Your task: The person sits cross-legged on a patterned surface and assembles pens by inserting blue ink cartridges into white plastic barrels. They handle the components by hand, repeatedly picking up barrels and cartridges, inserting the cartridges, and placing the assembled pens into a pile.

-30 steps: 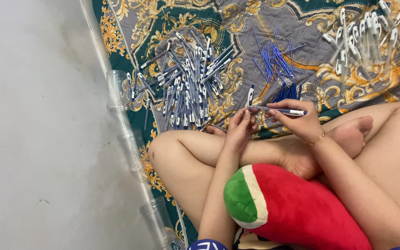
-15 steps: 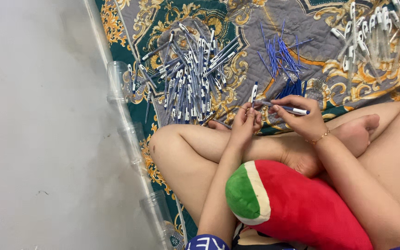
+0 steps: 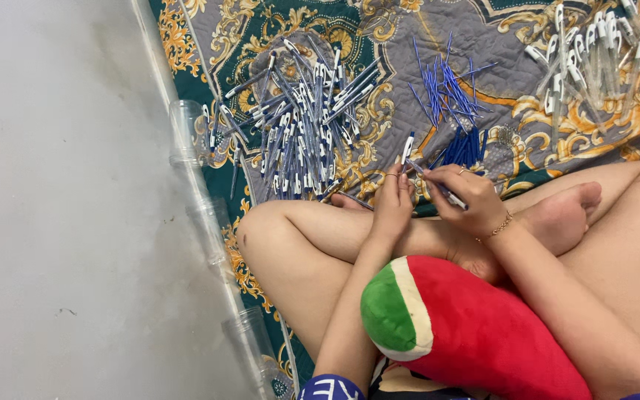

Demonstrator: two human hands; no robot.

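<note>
Both my hands have drawn together: left hand (image 3: 392, 204) steadies the pen (image 3: 438, 189) my right hand (image 3: 462, 196) now pinches, beside the refills (image 3: 446, 85).

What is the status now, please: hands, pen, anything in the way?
Both hands, left and right, hold one pen over the lap. Pen pile ahead, refills beside. Nothing blocking.

Three pen heaps (image 3: 301, 130); one cushion (image 3: 475, 326)
</note>
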